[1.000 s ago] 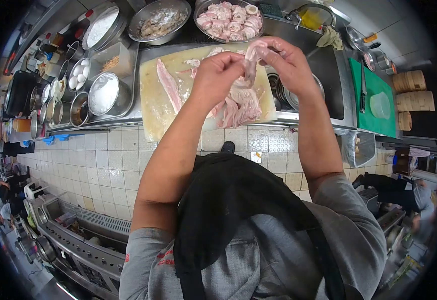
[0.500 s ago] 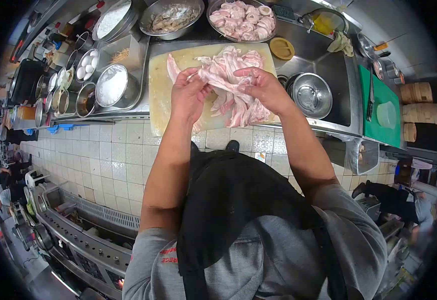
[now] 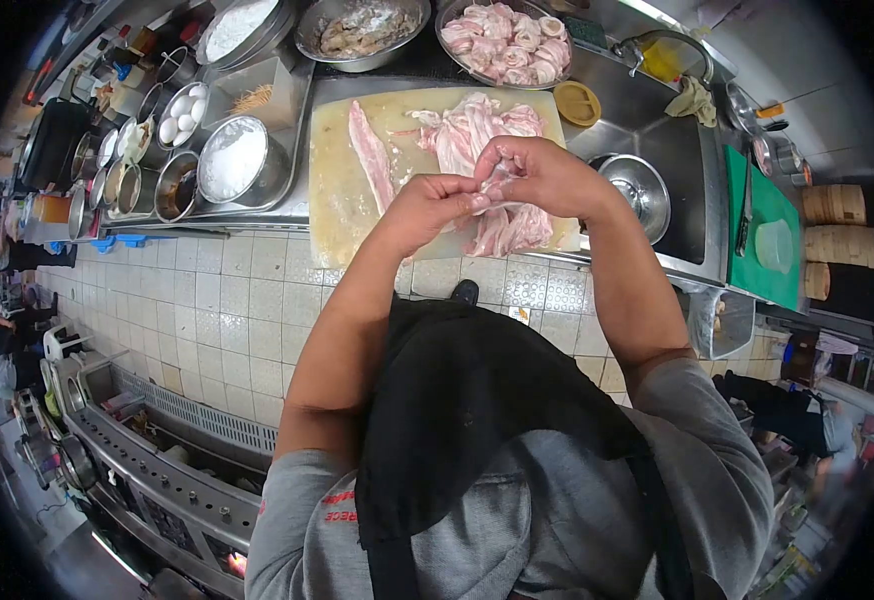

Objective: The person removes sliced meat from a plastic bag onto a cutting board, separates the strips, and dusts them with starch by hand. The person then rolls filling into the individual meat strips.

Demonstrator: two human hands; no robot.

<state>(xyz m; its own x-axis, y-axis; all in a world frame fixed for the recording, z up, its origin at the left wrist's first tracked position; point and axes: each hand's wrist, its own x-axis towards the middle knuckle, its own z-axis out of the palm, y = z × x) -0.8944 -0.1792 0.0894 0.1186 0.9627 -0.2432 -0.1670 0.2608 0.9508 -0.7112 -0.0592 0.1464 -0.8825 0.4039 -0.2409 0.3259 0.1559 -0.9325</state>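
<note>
My left hand (image 3: 431, 210) is closed in a pinch, its fingertips meeting those of my right hand (image 3: 542, 180) above the cutting board (image 3: 342, 225). My right hand is curled around a bunched strip of raw pork belly (image 3: 497, 186), mostly hidden by the fingers; the left fingers pinch its near edge. Behind and under the hands lies a loose pile of pink-and-white pork belly slices (image 3: 472, 125). One slice (image 3: 372, 155) is stretched out flat on the board's left side.
Behind the board are a bowl of rolled meat (image 3: 507, 45) and a bowl of floured pieces (image 3: 357, 35). To the left stand a white powder container (image 3: 235, 165), toothpicks (image 3: 254, 98) and eggs (image 3: 182, 115). On the right are a sink with a metal bowl (image 3: 642, 195) and a knife (image 3: 745, 215) on a green board.
The hands have come together, and the strip stretched between them is now bunched up in the fingers. My left hand has moved right, uncovering the flat slice on the board.
</note>
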